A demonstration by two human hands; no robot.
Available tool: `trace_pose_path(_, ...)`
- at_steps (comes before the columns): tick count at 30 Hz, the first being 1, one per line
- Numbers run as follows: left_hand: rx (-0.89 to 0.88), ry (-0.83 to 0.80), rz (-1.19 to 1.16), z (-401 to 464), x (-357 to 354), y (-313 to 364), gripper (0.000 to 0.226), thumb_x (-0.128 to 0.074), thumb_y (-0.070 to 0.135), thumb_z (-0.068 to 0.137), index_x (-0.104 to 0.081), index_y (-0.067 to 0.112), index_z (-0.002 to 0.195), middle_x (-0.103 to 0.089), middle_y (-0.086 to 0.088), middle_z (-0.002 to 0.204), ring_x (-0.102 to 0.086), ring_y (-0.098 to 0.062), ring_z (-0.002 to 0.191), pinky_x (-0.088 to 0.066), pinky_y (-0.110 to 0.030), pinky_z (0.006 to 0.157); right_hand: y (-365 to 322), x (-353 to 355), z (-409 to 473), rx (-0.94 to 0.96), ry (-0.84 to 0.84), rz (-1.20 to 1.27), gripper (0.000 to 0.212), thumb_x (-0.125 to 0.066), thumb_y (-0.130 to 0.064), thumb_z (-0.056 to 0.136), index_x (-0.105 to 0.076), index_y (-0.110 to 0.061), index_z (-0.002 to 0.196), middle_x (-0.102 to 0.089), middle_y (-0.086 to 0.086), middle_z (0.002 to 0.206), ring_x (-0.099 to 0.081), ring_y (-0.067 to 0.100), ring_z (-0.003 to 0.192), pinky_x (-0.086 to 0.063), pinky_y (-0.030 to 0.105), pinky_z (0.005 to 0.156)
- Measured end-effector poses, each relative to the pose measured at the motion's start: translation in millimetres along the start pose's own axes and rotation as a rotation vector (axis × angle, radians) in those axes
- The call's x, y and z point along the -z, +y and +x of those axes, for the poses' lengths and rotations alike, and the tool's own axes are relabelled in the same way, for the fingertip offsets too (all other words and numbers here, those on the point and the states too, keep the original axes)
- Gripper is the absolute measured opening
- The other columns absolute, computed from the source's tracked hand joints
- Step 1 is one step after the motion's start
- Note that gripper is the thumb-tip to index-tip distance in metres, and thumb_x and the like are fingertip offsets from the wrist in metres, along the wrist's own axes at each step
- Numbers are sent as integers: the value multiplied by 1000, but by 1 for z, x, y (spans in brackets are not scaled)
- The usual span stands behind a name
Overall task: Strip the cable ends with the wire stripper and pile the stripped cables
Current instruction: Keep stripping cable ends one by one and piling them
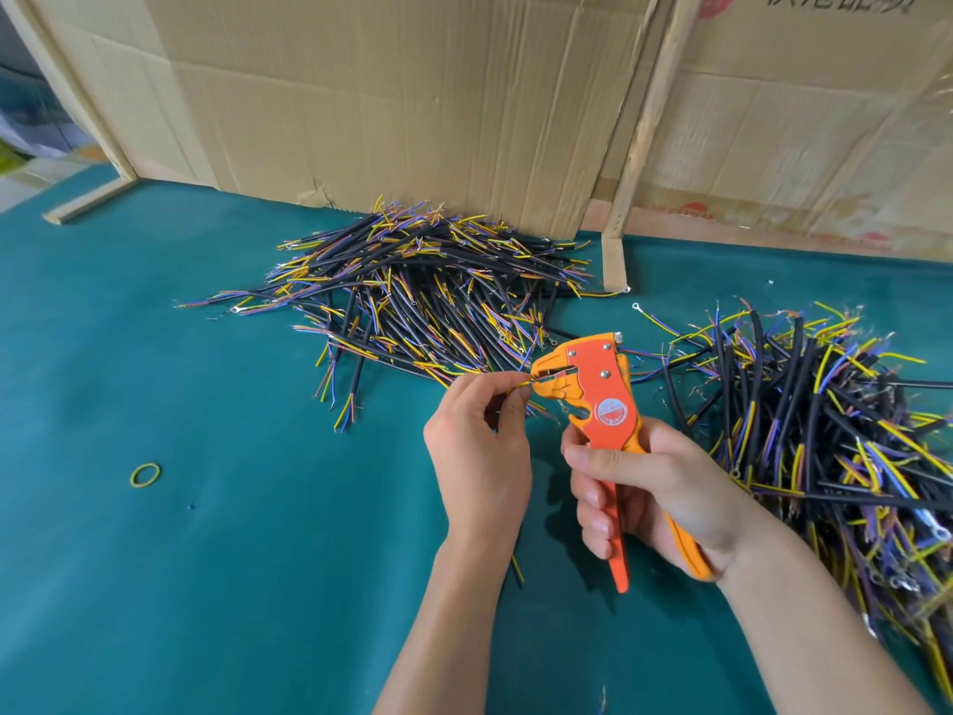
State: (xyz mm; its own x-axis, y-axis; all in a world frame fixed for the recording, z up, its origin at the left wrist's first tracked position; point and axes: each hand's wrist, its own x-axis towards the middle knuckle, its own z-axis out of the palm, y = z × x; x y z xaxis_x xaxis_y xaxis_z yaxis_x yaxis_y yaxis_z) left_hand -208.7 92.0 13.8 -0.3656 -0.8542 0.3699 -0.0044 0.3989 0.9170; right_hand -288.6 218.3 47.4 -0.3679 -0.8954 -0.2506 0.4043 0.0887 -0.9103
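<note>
Here, the right hand (665, 487) grips the handles of the orange wire stripper (601, 399) at centre frame, while the left hand (479, 446) pinches a yellow wire (518, 387) into its mouth. Cable piles lie on the green tabletop (206, 559): one (423, 291) upper centre, another (835, 430) at right.

— left hand (477, 446)?
— raised off the green surface, forearm rising from the lower edge, back of hand to the camera. thumb and forefinger pinching a thin yellow wire end (521, 387), other fingers curled loosely beneath.
— and the right hand (665, 487)?
— just beside the left, apart from it. wrapped round the handles of the orange metal-and-plastic wire stripper (601, 399), thumb across the front, fingers curled round the lower handle, wrist bent, forearm running off to the lower right.
</note>
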Motion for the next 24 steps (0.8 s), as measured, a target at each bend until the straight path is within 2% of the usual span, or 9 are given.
trace_pose_path(4, 3, 5, -2, 0, 0, 0, 15, -74, 2, 87, -77, 17, 87, -69, 9, 81, -64, -8, 76, -47, -13, 70, 0, 3, 0, -1, -8, 24, 19, -75, -10, 79, -67, -4, 95, -56, 21, 74, -55, 33, 57, -53, 42, 55)
trace_pose_path(7, 19, 16, -2, 1, 0, -1, 13, -75, 4, 87, -77, 17, 87, -70, 7, 81, -65, -8, 77, -49, -15, 72, 0, 6, 0, -15, -16, 48, 37, -72, -6, 78, -62, 4, 113, -64, 31, 90, -63, 39, 70, -57, 48, 65)
trace_pose_path(10, 33, 21, -7, 1, 0, -1, 14, -75, 4, 87, -77, 17, 87, -70, 7, 82, -65, -6, 78, -49, -16, 73, 1, 9, -1, -13, -19, 42, 45, -71, -4, 78, -58, 6, 119, -65, 34, 96, -64, 41, 73, -57, 50, 67)
trace_pose_path(15, 29, 18, -6, 1, 0, -1, 15, -74, 3, 88, -77, 17, 87, -70, 9, 82, -65, -7, 77, -50, -17, 72, 1, 8, -1, -37, -21, 1, 46, -74, -2, 74, -58, 6, 117, -64, 32, 90, -63, 41, 72, -57, 49, 66)
trace_pose_path(24, 8, 7, -18, 1, 0, -1, 16, -73, -1, 87, -77, 15, 87, -68, 10, 81, -64, -7, 76, -47, -13, 69, 1, 3, 0, -31, -2, -24, 24, -79, -7, 76, -70, -4, 98, -55, 20, 74, -57, 34, 61, -54, 45, 58)
